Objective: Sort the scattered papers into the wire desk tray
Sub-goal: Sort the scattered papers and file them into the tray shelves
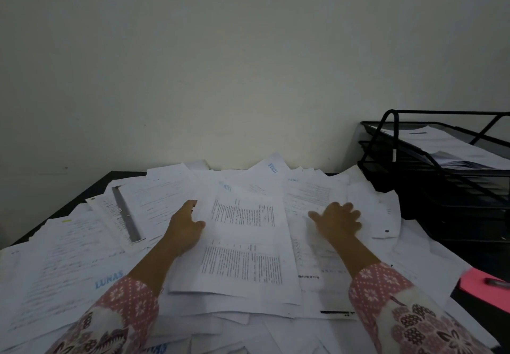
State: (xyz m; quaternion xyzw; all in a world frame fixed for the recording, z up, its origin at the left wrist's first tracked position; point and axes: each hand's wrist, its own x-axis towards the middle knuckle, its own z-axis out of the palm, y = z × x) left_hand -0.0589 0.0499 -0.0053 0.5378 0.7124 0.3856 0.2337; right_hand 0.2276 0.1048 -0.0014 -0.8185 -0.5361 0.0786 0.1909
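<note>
Scattered white papers (69, 254) cover the dark desk. A printed sheet (242, 246) with blocks of text lies on top in the middle. My left hand (185, 229) holds its left edge, thumb on top and fingers under the paper. My right hand (338, 220) rests flat on the papers to the right of that sheet, fingers spread. The black wire desk tray (430, 188) stands at the right against the wall, with papers lying in its upper tier.
A grey binder strip (125, 214) lies on a sheet at the left. A pink pad (480, 287) with a dark pen on it sits on a black object at the right edge. The wall rises behind the desk; bare desk shows at the far left corner.
</note>
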